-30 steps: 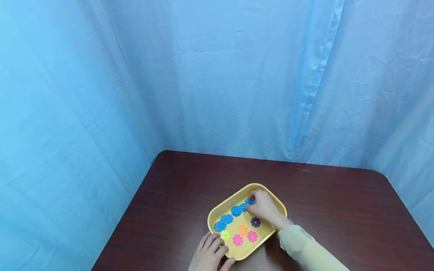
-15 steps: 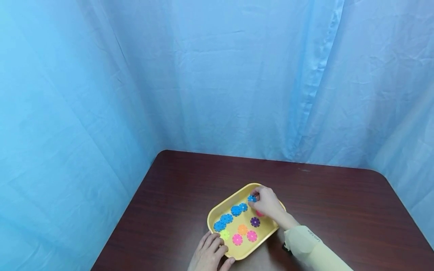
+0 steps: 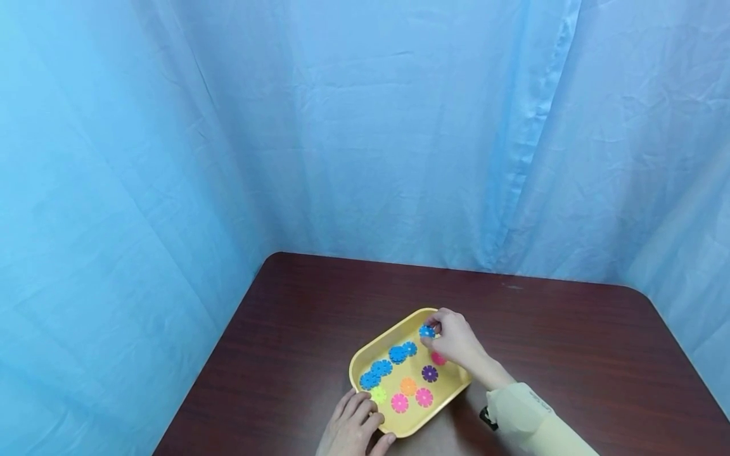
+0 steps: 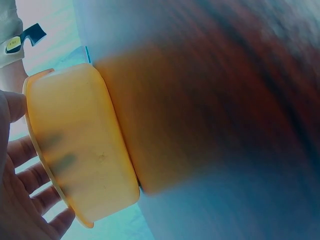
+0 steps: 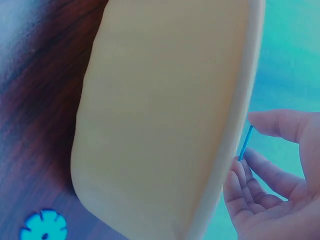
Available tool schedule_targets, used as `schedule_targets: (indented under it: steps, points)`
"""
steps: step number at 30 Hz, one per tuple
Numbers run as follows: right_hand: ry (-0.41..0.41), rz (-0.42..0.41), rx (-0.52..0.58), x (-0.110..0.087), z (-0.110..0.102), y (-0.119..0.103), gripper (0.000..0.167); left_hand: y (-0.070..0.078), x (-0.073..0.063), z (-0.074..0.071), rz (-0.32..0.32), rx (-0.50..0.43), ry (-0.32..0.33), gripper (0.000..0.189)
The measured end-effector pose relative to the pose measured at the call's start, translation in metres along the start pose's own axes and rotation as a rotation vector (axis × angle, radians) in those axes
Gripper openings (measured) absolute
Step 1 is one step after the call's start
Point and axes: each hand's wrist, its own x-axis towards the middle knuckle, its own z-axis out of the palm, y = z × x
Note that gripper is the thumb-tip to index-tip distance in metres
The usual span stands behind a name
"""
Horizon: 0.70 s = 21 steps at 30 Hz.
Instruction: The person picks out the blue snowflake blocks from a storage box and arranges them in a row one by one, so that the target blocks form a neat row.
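Note:
My right hand (image 3: 456, 339) pinches a blue notched plastic disc (image 3: 427, 331) between thumb and fingers at the far right end of a yellow tray (image 3: 365, 354). The right wrist view shows this disc (image 5: 245, 143) edge-on, as a thin blue line beyond the rim. My left hand (image 3: 355, 423) holds the tray's near left corner, fingers hooked over the rim. Through the tray wall (image 4: 95, 125) the finger shadows show in the left wrist view. Inside lie several blue discs (image 3: 397, 354), a purple disc (image 3: 429, 373), an orange one (image 3: 408, 386), pink ones (image 3: 400, 403) and a yellow-green one (image 3: 378, 395).
The tray stands on a dark brown table (image 3: 308, 304). Another blue disc (image 5: 44, 226) lies on the table outside the tray in the right wrist view. Blue curtains (image 3: 399, 126) hang behind and beside the table.
My right hand has lifted the blue disc away from the other blue discs, moving slightly right and away from me. A pink disc under that hand has come into view. My left hand stays put.

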Motion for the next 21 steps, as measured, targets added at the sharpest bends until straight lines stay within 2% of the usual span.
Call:
schedule_targets:
  steps: [7, 13, 21]
  points:
    - [0.014, -0.043, -0.027, -0.004, -0.010, -0.004, 0.027, -0.001, 0.000, 0.001, -0.004, -0.011, 0.000, 0.023]
    - [0.024, -0.046, -0.041, -0.006, -0.015, -0.004, 0.025, -0.001, 0.001, 0.001, -0.005, -0.013, -0.004, 0.024]
    - [0.033, -0.033, -0.044, -0.010, -0.027, 0.000, 0.027, -0.001, 0.001, 0.002, 0.009, -0.001, 0.032, 0.022]
